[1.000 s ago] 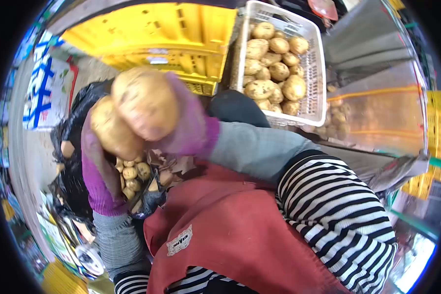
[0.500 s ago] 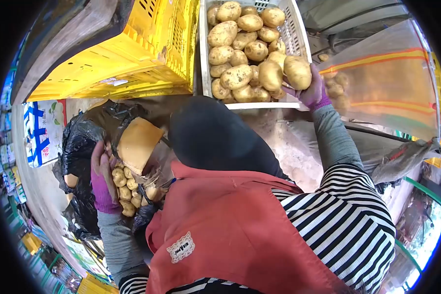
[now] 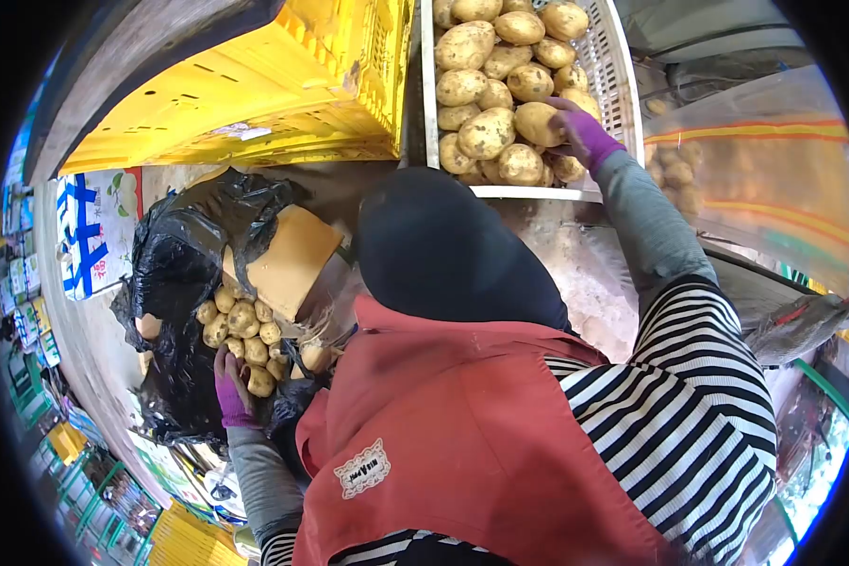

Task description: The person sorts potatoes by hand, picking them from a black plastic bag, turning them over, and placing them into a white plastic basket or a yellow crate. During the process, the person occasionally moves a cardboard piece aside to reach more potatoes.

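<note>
My right hand [image 3: 583, 134], in a purple glove, is closed around the right end of a large potato [image 3: 540, 124]. That potato lies among several others in a white plastic crate [image 3: 627, 104]. At lower left my left hand [image 3: 232, 389], also gloved in purple, rests at the near edge of a pile of small potatoes [image 3: 243, 319]. Its visible fingers are apart and touch the pile's side; part of the hand is hard to make out. A crumpled black plastic bag [image 3: 174, 283] surrounds the small potatoes, with a tan cardboard flap [image 3: 295, 259] behind them.
A large yellow crate [image 3: 255, 104] stands left of the white one. A printed box [image 3: 99, 231] with blue tape sits at far left. On the right, a translucent striped plastic sack [image 3: 764, 170] holds more potatoes. My knee [image 3: 453, 245] is between the two potato piles.
My right hand has gone from holding a potato at the crate's right rim to gripping one further inside. My left hand has drawn back toward me along the small potatoes. The view has shifted.
</note>
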A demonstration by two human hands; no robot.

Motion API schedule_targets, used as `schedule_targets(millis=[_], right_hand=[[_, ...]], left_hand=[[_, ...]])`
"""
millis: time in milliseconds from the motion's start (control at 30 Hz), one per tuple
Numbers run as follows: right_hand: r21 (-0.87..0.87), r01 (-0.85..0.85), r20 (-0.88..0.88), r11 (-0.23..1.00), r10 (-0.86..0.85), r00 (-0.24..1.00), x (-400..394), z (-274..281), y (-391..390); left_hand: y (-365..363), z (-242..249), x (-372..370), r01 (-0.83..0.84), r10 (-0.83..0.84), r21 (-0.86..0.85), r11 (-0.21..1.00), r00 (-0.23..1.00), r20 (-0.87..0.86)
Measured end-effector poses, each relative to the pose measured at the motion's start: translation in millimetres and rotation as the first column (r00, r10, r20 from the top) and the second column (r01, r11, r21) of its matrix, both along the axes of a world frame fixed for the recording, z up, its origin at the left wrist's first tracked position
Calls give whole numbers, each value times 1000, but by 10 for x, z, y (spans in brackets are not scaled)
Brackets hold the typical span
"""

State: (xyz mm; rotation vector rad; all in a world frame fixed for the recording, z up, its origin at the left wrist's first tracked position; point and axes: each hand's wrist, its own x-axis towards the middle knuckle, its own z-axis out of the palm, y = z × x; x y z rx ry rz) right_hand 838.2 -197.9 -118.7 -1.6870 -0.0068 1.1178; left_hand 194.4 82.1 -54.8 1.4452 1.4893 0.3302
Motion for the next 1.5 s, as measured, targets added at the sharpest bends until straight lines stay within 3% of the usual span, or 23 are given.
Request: schedule_targets(millis=[67,100,133,167,200,233,300,400,467,567,667,700,733,933,1033,1100,1167,1200,1233,1267,1333,1400,1500], right_hand=[[234,-86,101,968,63,993,107,-156,-186],[267,-38,74,963,19,997,106,-162,-148],[80,-315,290,946,281,915,102,-153,-147],[-157,-521,437,839,532,726,-8,35,-36],[-305,-646,793,700,562,236,-10,-160,29],[-313,-464,641,829,545,541,-153,16,240],[-188,-358,826,915,344,446,-252,-102,545],[-425,-338,894,840,448,-11,-349,-471,947],[-470,-492,779,733,607,160,-222,-294,1096],[-447,-691,754,568,655,51,-88,-232,1192],[-258,-727,484,636,736,473,-109,-326,974],[-367,-728,455,579,794,402,-154,-166,940],[-300,-724,465,621,758,458,-147,-204,861],[-223,-854,635,469,735,238,-295,-239,849],[-228,-800,403,555,802,442,-287,-167,975],[-462,-791,469,401,867,165,-328,-71,958],[-852,-512,432,105,693,-577,-393,3,1006],[-862,-477,440,171,721,-536,-327,-11,911],[-740,-583,589,336,742,-320,-579,228,941],[-585,-636,696,503,714,-76,-881,495,992],[-547,-487,711,681,685,160,-937,745,903],[-391,-517,794,762,563,229,-1181,1028,1091],[-213,-616,865,758,439,241,-1702,1412,1436]], left_hand=[[23,-65,-209,-40,39,-26,999,998,-44],[-27,-67,-331,197,-168,154,968,969,-181],[-89,-79,-439,440,-337,289,850,876,-344],[-80,-58,-365,204,-182,120,972,968,-173],[-70,-35,-290,-67,65,-51,996,997,-41],[-40,-102,-332,-57,57,-65,996,998,4],[51,-330,-624,-60,67,-78,995,994,81],[114,-318,-660,0,3,-40,999,996,85],[1,-143,-489,-83,84,-12,996,993,88],[-57,49,-509,-262,259,45,964,963,74],[50,-8,-814,-392,394,35,919,918,-43],[89,-65,-894,-399,401,46,916,914,-61],[159,-143,-986,-373,378,74,925,923,-73],[624,-363,-819,9,-19,-28,1000,923,-385],[858,-864,-627,165,-255,-239,957,872,-419],[875,-1295,-489,352,-440,-268,897,771,-460],[880,-1717,-285,405,-664,-555,726,621,-416],[863,-1777,-163,393,-693,-600,697,585,-422],[777,-1794,-48,377,-722,-646,664,547,-424],[756,-1892,-54,318,-666,-631,707,600,-443],[647,-2248,-175,137,-432,-533,835,763,-481],[550,-2681,-345,-151,8,-480,864,958,-287],[481,-2487,-285,-91,-43,-471,878,963,-266]])
